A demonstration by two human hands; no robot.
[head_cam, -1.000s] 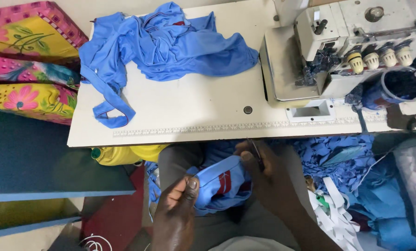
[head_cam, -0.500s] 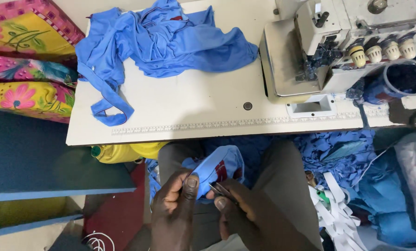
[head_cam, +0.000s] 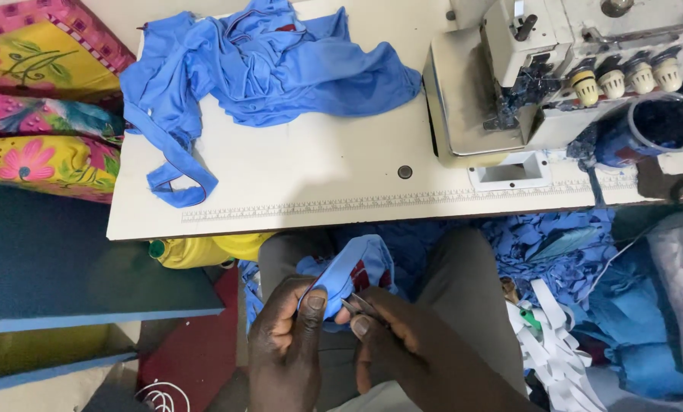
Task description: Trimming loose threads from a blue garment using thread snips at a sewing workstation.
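Down in the lap, below the bench (head_cam: 318, 191) edge, the left hand (head_cam: 284, 343) pinches a small blue piece (head_cam: 349, 271) of fabric with red marks on it, thumb on top, grip clamped tight on the cloth. The right hand (head_cam: 402, 336) sits just beside it, grip closed on small metal snips (head_cam: 360, 305), their tips touching the lower edge of the piece. Both hands are close together, almost meeting, over grey trousers.

Up on the bench, a heap of blue cloth (head_cam: 265, 69) sprawls across the far left part, one looped strip trailing toward the near edge. To the right stands a cream sewing machine (head_cam: 539, 76) with a row of knobs. A ruler strip runs along the bench's front edge. Blue scraps (head_cam: 555, 244) and white strips (head_cam: 543, 336) pile on the floor to the right; a yellow bottle (head_cam: 204, 248) lies under the bench edge, and bright floral fabric (head_cam: 44, 99) sits off to the left.
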